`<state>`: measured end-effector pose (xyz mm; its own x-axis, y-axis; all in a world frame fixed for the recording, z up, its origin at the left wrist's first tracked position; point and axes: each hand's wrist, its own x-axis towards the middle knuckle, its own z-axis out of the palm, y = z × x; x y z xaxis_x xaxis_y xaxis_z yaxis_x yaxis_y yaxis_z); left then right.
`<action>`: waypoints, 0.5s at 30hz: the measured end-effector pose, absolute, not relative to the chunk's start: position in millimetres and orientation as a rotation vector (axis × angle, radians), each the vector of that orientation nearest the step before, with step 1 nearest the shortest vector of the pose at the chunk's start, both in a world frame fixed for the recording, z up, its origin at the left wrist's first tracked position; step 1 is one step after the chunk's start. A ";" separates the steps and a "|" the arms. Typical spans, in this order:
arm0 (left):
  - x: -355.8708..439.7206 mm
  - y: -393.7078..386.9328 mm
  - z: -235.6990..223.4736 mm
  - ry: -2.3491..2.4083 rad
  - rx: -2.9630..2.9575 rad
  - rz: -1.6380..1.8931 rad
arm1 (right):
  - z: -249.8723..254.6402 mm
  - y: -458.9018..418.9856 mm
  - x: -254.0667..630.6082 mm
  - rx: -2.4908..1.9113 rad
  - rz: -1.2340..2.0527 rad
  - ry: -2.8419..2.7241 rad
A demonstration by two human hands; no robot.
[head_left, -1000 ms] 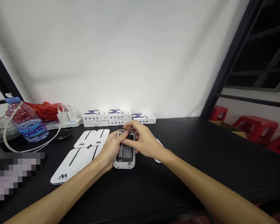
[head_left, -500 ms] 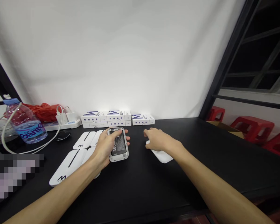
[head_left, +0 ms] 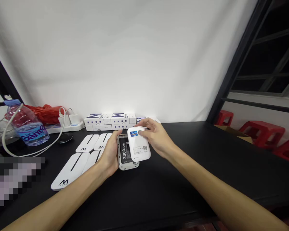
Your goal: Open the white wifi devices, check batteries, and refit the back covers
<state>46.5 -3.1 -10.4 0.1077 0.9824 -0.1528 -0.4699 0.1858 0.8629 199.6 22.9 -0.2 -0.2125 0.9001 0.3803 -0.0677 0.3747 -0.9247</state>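
Observation:
My left hand grips a grey-framed pocket Wi-Fi device, its back open. A black 3000mAh battery sits exposed in the device. My right hand holds a white back cover tilted over the device's upper right, overlapping it. The cover's inner face shows a blue-and-white sticker and a small QR code. Several similar white covers with a black M lie on the table to the left, nearest my left hand, including one at the front.
White boxes with purple M logos stand along the wall behind the hands. To the left are a power strip, a water bottle, a red bag and a white cable. Red stools stand beyond the black table's right side.
My right hand has lifted the white cover off the table and moved it left over the device. My left hand has turned the device slightly and shifted it right.

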 end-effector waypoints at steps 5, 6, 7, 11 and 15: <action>51.5 -10.3 -6.8 0.847 0.759 1.202 | -16.1 19.1 183.7 -0.856 0.837 -1.600; 51.5 -10.8 -6.5 0.836 0.762 1.190 | -16.9 17.3 182.2 -0.870 0.798 -1.637; 51.3 -11.1 -6.3 0.828 0.765 1.171 | -17.0 15.4 181.2 -0.879 0.776 -1.670; 49.8 -10.9 -5.6 0.867 0.767 1.132 | -14.4 9.4 180.9 -0.879 0.814 -1.761; 50.0 -10.5 -5.8 0.914 0.758 1.150 | -11.2 9.4 183.2 -0.885 0.878 -1.802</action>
<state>50.0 -10.5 -5.8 0.1455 0.9677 -0.2057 -0.4191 0.2486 0.8732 183.2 9.4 -11.2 -0.3232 0.8514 0.4132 0.1988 0.4879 -0.8499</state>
